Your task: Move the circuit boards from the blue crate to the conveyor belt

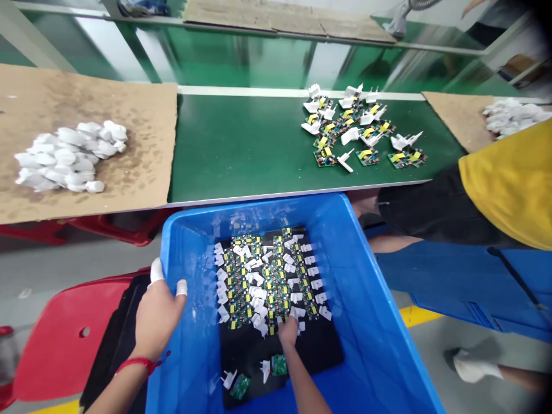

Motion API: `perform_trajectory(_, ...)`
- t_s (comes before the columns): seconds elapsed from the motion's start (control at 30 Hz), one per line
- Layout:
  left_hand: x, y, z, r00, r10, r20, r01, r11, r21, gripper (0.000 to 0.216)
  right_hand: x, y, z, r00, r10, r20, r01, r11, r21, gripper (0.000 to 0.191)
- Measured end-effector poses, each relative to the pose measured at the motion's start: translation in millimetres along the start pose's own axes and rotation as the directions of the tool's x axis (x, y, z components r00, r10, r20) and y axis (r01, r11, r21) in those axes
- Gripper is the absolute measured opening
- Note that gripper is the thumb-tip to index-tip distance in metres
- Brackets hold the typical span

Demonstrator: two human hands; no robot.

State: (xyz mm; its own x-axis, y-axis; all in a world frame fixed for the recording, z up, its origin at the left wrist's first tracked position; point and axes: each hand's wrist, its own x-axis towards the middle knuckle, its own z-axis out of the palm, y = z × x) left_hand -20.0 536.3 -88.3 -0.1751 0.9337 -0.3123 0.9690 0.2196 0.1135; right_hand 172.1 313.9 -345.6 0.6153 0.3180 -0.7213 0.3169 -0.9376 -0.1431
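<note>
We steady blue bin (345, 276): left hand (157, 313) clenched over wall. Right hand (288, 330) down among circuit boards (267, 282); grip hidden, cannot tell. Best lift boards by edges, white prongs untangled.

Bright even light, blurred warped edges

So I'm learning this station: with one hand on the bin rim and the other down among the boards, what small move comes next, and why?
Probably close the right hand on a few circuit boards and lift them out. Its fingers already rest at the near edge of the pile, the left hand steadies the blue bin, and similar boards lie on the green table.
</note>
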Motion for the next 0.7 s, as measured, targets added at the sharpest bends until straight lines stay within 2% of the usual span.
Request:
perform_trajectory(0.23,-1.5,2.7,0.1,1.000,-0.005,-0.008,0.005,1.000,0.014,0.071,8.4,-7.1,-12.9,0.999,0.041,0.015,-0.040,0.998,-0.058,0.023)
perform_trajectory(0.37,-1.6,2.8,-0.3,1.000,-0.015,-0.009,0.015,0.999,0.031,0.073,-0.4,-15.7,-17.9,0.998,0.053,-0.030,-0.056,0.993,-0.105,0.023)
perform_trajectory(0.57,-1.7,2.5,0.8,1.000,-0.011,-0.003,0.011,0.999,0.036,0.073,-33.4,-20.8,-15.8,0.996,-0.050,-0.077,0.038,0.988,-0.150,0.020)
perform_trajectory(0.7,-2.2,3.8,0.7,1.000,-0.008,-0.003,0.008,0.999,0.038,0.072,-34.5,-24.0,-15.1,0.994,-0.090,-0.055,0.082,0.987,-0.136,0.021)
